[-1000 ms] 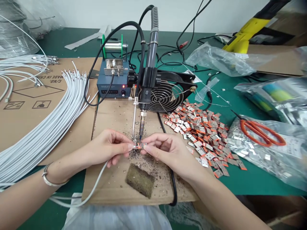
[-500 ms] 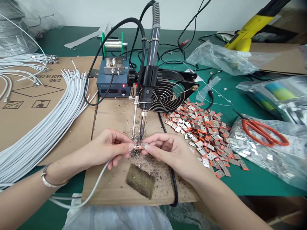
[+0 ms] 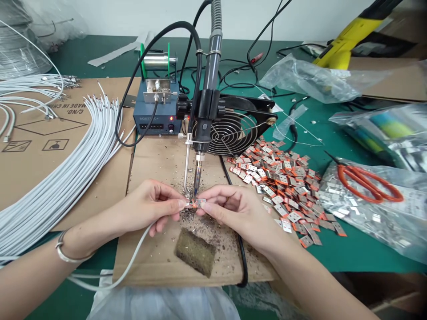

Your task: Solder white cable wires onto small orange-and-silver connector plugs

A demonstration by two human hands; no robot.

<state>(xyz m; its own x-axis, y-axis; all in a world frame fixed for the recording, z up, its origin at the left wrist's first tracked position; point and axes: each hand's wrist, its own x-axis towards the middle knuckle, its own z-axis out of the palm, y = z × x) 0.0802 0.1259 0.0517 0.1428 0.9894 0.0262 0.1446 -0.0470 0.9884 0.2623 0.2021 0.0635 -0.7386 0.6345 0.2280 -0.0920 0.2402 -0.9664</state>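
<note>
The left hand point(image 3: 151, 206) pinches the end of a smooth white cable point(image 3: 135, 255) between thumb and fingertips, the cable drooping below it in a soft curve; the right hand point(image 3: 235, 211) pinches a small flat plug point(image 3: 197, 203), shiny metal with an orange part, which sits between the two hands. Just above the plug, the slim dark tip of a soldering iron point(image 3: 202, 133) points down, with a thin bent metal tube point(image 3: 187, 164) beside it (whether the tip touches the plug I cannot tell). Below the hands lies a rough, pitted sponge point(image 3: 196, 252), roughly rectangular, among dark gritty crumbs on matte cardboard point(image 3: 156, 266). Right of the right hand spreads a loose heap of flat plugs point(image 3: 290, 186), hard-edged and orange-banded; beyond that hand stands a fan point(image 3: 230, 131) with a round wire guard. Left of the left hand sweeps a thick bundle of cables point(image 3: 76, 164), with a strip of bare cardboard between them. The cardboard's front edge runs below the sponge, and a thick black cord point(image 3: 242, 258) bends over it under the right forearm. The iron limits upward room; sideways, the heap starts near the right hand, while the left has a wider margin.
</note>
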